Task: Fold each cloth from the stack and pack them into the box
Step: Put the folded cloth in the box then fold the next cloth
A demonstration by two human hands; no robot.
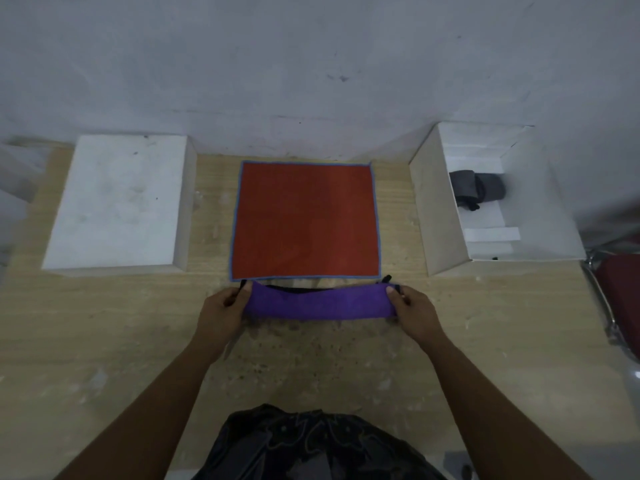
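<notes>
Wooden table (104,323), grey wall (311,64), hands (221,306) gripping purple cloth (318,303)

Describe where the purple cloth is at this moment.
In the head view, the purple cloth is centre frame, held at its ends by the left hand and right hand, just nearer the person than the red cloth.

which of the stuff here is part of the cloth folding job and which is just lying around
Part of the job:
- purple cloth, folded into a strip, gripped at its ends by the left hand and right hand
- red cloth, lying flat
- open box with a grey cloth inside

Just lying about:
- closed white box at the left
- chair at the right edge
</notes>
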